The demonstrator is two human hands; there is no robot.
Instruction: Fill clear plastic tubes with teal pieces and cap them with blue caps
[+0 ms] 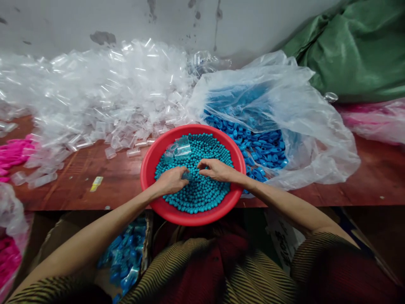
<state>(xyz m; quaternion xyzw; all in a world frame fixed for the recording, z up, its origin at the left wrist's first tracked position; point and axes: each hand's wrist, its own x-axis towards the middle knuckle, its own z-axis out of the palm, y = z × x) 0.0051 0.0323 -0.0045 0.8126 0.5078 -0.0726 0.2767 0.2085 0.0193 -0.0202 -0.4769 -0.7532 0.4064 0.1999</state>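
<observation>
A red plastic basin (pixel 146 173) holds a bed of small round teal beads (pixel 202 198). My left hand (pixel 172 179) is over the left part of the beads, its thumb and fingers closed around a small clear plastic tube (pixel 187 175). Opposite it, my right hand (pixel 218 169) reaches in over the basin's right rim. Its fingers are curled in a pinch just above the beads, and whatever is at the fingertips is too small to make out. Several more clear tubes (pixel 182 147) lie on the beads behind my left hand.
A large heap of clear plastic tubes (pixel 120 93) covers the table's back left. Blue plastic pieces (pixel 264 147) spill from a clear bag (pixel 322 143) on the right. Pink pieces (pixel 15 154) lie far left. Below the table edge, a cardboard box holds blue filled items (pixel 128 257).
</observation>
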